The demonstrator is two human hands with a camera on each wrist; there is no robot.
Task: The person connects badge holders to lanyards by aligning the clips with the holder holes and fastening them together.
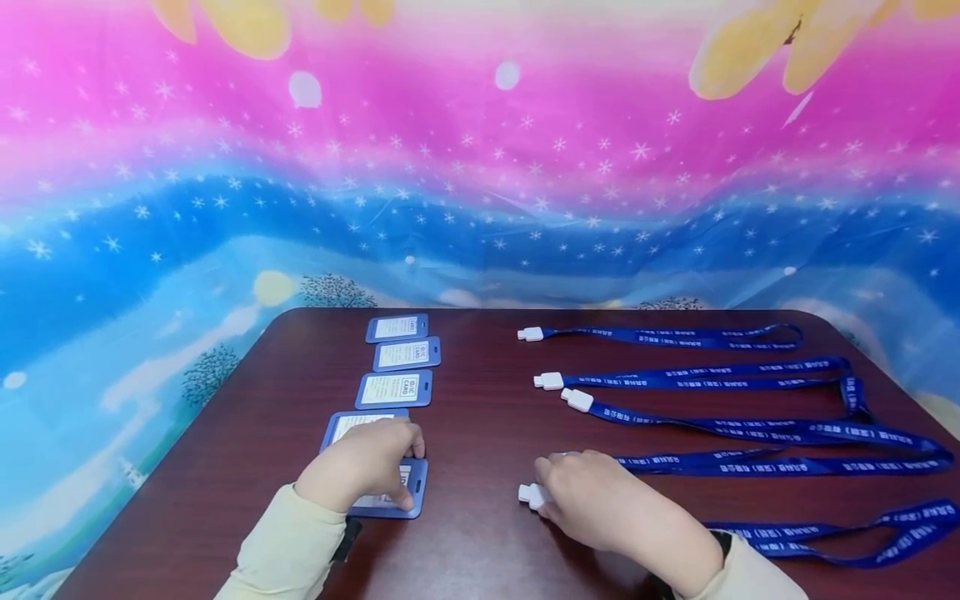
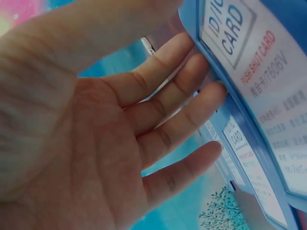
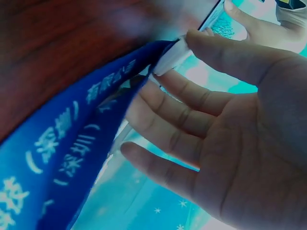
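My left hand (image 1: 363, 462) lies over the nearest blue ID card holder (image 1: 420, 493), which is flat on the table. Its thumb rests near the right end of the holder, and the fingers reach to the far edge. In the left wrist view the fingertips are right at a blue rim and stay fairly straight. My right hand (image 1: 600, 500) pinches the white plastic clip (image 1: 531, 497) of the nearest blue lanyard (image 1: 795, 542) between thumb and fingers. The right wrist view shows the lanyard's printed strap (image 3: 62, 139) running away from this clip. Part of the clip is hidden by the hand.
Further card holders (image 1: 393, 389) lie in a column on the left of the dark red table (image 1: 480, 417). Several other blue lanyards (image 1: 660, 382) stretch out on the right, their white clips (image 1: 548, 381) pointing left. A colourful cloth (image 1: 480, 192) hangs behind the table.
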